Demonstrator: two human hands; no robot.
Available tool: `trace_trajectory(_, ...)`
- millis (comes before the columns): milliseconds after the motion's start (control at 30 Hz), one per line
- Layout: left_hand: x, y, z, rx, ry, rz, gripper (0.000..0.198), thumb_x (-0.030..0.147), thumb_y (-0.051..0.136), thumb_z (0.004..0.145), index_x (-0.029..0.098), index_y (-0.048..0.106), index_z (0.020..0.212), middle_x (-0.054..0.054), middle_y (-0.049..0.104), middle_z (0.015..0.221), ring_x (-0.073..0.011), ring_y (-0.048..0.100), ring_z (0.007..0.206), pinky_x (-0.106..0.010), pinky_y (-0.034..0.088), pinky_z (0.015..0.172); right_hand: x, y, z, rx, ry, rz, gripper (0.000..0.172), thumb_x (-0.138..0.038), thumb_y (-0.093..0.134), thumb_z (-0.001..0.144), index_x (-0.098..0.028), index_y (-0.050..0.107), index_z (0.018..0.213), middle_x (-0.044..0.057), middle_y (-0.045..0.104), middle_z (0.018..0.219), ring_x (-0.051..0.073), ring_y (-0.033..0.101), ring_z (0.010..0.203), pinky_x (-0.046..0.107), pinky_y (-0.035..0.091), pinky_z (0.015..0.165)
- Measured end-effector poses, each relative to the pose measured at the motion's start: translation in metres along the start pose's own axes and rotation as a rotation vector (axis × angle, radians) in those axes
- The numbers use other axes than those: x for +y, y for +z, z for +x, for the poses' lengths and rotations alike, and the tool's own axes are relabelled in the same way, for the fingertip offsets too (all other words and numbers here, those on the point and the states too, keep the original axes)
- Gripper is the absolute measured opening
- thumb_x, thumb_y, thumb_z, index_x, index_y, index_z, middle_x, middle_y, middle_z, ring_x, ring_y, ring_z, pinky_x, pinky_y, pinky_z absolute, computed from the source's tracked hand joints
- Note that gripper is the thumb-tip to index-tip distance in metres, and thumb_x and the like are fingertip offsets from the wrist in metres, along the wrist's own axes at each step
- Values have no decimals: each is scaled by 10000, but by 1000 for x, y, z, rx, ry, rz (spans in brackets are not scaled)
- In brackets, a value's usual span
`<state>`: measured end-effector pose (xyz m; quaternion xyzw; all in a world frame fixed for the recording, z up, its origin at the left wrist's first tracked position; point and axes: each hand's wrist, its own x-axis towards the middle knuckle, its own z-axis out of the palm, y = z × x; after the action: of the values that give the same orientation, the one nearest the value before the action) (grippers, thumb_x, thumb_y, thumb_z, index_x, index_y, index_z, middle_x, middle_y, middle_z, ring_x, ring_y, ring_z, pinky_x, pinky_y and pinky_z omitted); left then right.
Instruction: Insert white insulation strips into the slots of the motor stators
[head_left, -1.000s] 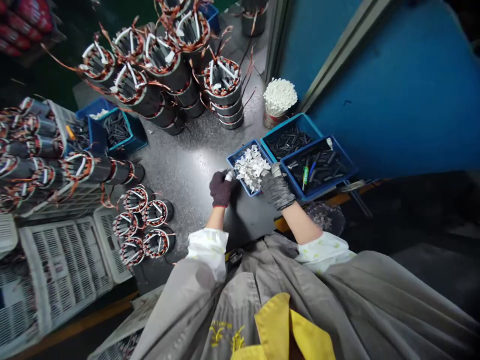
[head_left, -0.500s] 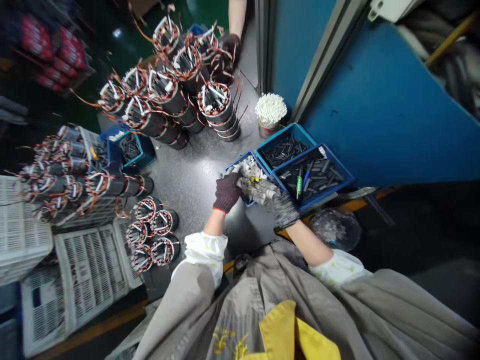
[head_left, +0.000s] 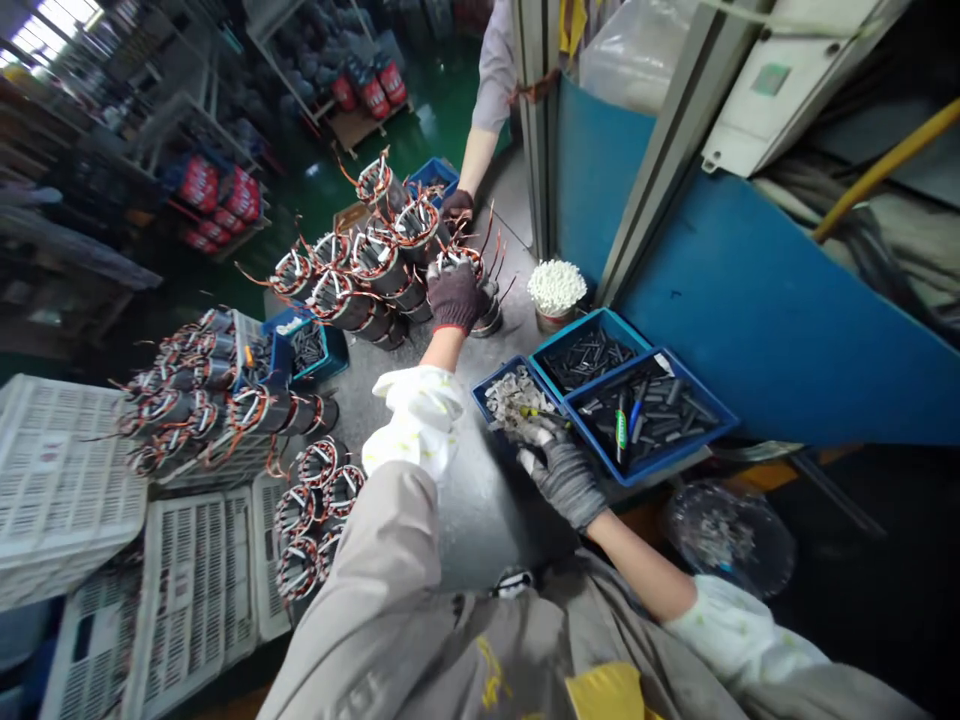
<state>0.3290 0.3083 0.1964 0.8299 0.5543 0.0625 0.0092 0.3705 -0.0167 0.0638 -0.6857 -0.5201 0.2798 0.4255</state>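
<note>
My left hand point(head_left: 456, 297), in a dark purple knit glove, reaches forward. Its fingers close over the top of a wound motor stator point(head_left: 491, 318), whose upper rim is largely hidden by the glove. My right hand point(head_left: 568, 480), in a grey glove with whitish fingertips, hovers at the near edge of a small blue bin point(head_left: 480, 398) of whitish pieces. Thumb and fingers are apart there, and I see nothing held. A yellow-handled tool point(head_left: 534, 411) lies on the pieces, just beyond the right fingertips. More stators point(head_left: 375, 260) with copper leads and white sleeves stand left of my left hand.
Beside the small bin are a teal bin point(head_left: 537, 352) of thin black tubes and a blue bin point(head_left: 731, 418) with thicker tubes and pens. A tub of white sticks point(head_left: 556, 288) stands behind. A co-worker's gloved hand point(head_left: 457, 208) touches the far stators. White crates point(head_left: 67, 470) are left.
My left hand has left the small bin and reached forward onto a stator. The right hand has drawn back slightly toward me. The camera view has tilted up.
</note>
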Motion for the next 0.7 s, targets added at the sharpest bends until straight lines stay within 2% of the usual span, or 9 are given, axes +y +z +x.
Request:
trace_trajectory(100, 6, 6, 20, -62, -59, 66, 646, 386, 735, 998, 84, 634, 1561, -284, 804, 1431, -409, 707, 1471, -588, 253, 1433, 1, 4, -15, -78, -42, -56, 426, -287, 657, 1021, -225, 852, 1395, 164, 824, 1448, 363, 776, 1379, 593, 644, 1232)
trace_trajectory(200, 6, 6, 20, -83, -34, 103, 617, 377, 696, 1016, 103, 617, 1563, -274, 808, 1424, -410, 699, 1471, -566, 289, 1394, -9, 3, -27, -115, -110, -90, 383, -246, 636, 1060, -242, 864, 1367, 149, 848, 1390, 329, 811, 1298, 531, 686, 1164)
trace_trajectory(367, -3, -9, -1, -219, -9, 140, 584, 288, 685, 1034, 96, 582, 1576, -275, 825, 1359, -412, 740, 1391, -581, 363, 1303, -32, -14, -37, 30, -292, -99, 325, -211, 625, 1104, -268, 875, 1304, 119, 873, 1310, 273, 836, 1208, 453, 704, 1096)
trace_trajectory(467, -17, -14, -26, -193, 2, 155, 553, 359, 671, 1076, 47, 591, 1525, -281, 824, 1312, -400, 708, 1416, -597, 350, 1304, -29, -46, -37, 129, -347, -167, 272, -234, 633, 1115, -255, 885, 1216, 114, 889, 1205, 269, 845, 1140, 441, 703, 1067)
trace_trajectory(567, -43, -12, -59, -146, 9, 120, 675, 571, 664, 1085, 25, 612, 1478, -281, 806, 1347, -418, 638, 1503, -636, 279, 1367, -14, -98, -27, 222, -298, -283, 292, -288, 598, 1131, -234, 879, 1073, 128, 886, 1116, 287, 839, 1088, 460, 695, 1049)
trace_trajectory(633, -67, -10, -84, -111, 0, 77, 797, 702, 699, 1023, 55, 628, 1482, -291, 767, 1459, -440, 582, 1577, -645, 250, 1406, -5, -136, -7, 268, -214, -379, 333, -312, 566, 1129, -211, 874, 1049, 158, 881, 1153, 316, 828, 1123, 498, 678, 1082)
trace_trajectory(700, -96, -8, -111, -80, -7, 44, 860, 772, 731, 949, 103, 651, 1484, -294, 742, 1523, -451, 580, 1596, -644, 256, 1427, 1, -167, 27, 229, -116, -481, 350, -307, 551, 1119, -188, 879, 1160, 177, 870, 1265, 337, 812, 1196, 520, 649, 1134)
